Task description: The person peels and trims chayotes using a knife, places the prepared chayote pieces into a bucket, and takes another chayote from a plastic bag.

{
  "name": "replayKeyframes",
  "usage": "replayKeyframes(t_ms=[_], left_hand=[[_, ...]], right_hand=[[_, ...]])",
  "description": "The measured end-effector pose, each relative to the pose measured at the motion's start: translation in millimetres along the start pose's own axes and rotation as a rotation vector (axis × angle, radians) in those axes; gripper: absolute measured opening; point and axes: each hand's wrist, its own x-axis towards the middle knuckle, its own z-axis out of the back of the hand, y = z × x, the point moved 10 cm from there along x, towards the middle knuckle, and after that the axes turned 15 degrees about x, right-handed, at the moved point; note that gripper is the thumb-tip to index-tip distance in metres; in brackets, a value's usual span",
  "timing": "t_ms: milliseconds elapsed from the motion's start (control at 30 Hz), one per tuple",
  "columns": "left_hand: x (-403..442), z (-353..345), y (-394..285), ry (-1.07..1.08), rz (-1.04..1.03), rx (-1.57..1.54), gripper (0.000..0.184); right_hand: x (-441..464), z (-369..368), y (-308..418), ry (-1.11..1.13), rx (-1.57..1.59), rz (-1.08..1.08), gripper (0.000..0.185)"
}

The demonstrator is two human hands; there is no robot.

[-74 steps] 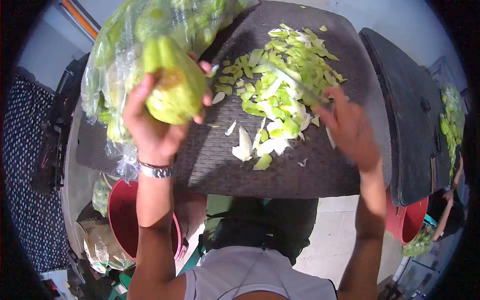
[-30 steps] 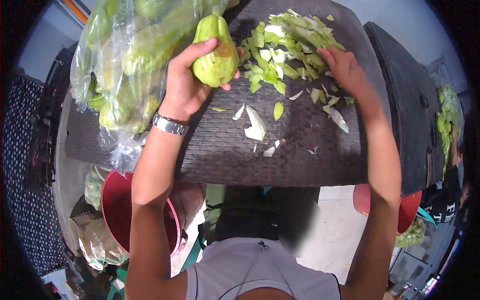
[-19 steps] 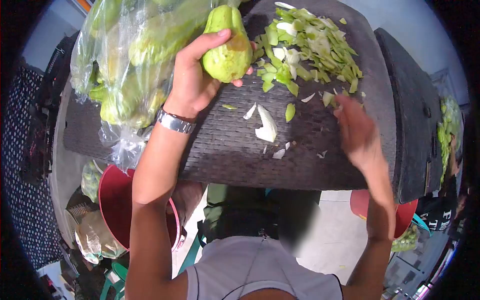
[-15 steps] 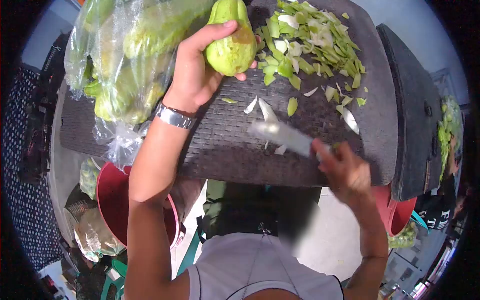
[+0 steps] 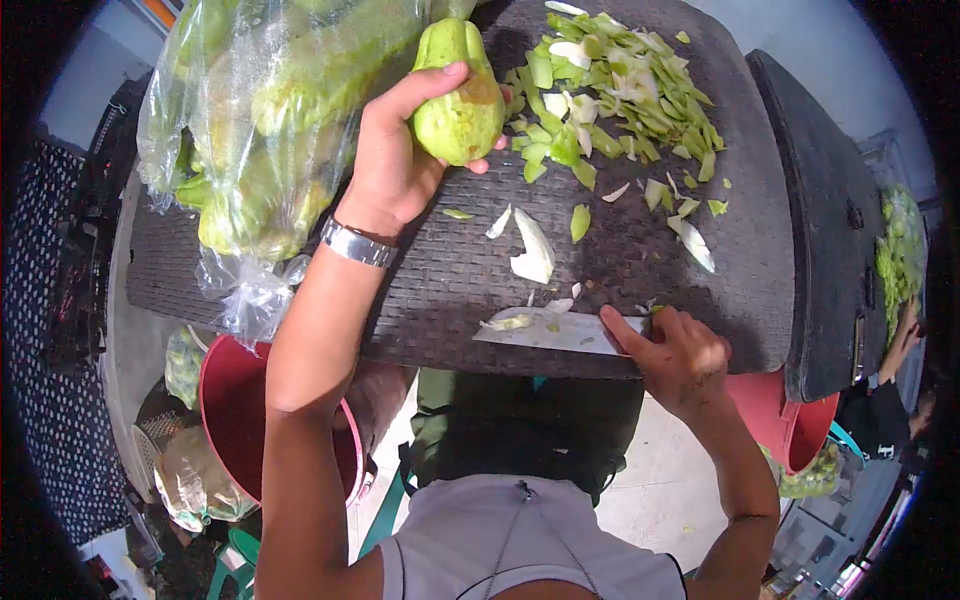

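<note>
A pale green chayote (image 5: 456,118) with a brownish patch is in my left hand (image 5: 392,155), whose thumb and fingers wrap round it above the dark woven-textured table (image 5: 430,310). My right hand (image 5: 682,358) grips a knife (image 5: 575,333) by its handle. The wide blade points left, low at the table's front edge, with pale scraps on it. White and green slices, including one large white piece (image 5: 533,248), lie between the hands. Beyond them spreads a heap of green and white peelings (image 5: 625,90).
A clear plastic bag of chayotes (image 5: 270,130) fills the table's left side. Red buckets (image 5: 230,420) stand below on both sides. At the right are a dark chair-like panel (image 5: 830,230), a bag of green produce (image 5: 900,260) and another person's arm (image 5: 903,340).
My right hand and the knife have moved down to the table's front edge, and the blade is no longer blurred. The chayote stays in my left hand, slightly lower in view.
</note>
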Motion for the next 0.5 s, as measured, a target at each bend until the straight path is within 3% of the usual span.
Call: replayKeyframes(t_ms=[167, 267, 400, 500], left_hand=[[3, 6, 2, -0.009, -0.007, 0.021, 0.052], [3, 5, 3, -0.003, 0.004, -0.002, 0.045], [3, 7, 4, -0.009, -0.009, 0.038, 0.05], [4, 4, 4, -0.002, 0.005, 0.01, 0.045]], right_hand=[[0, 0, -3, -0.007, -0.025, -0.017, 0.059], [0, 3, 0, 0.005, -0.092, -0.021, 0.06], [-1, 2, -3, -0.027, -0.14, -0.016, 0.061], [-4, -2, -13, -0.012, -0.127, -0.123, 0.061]])
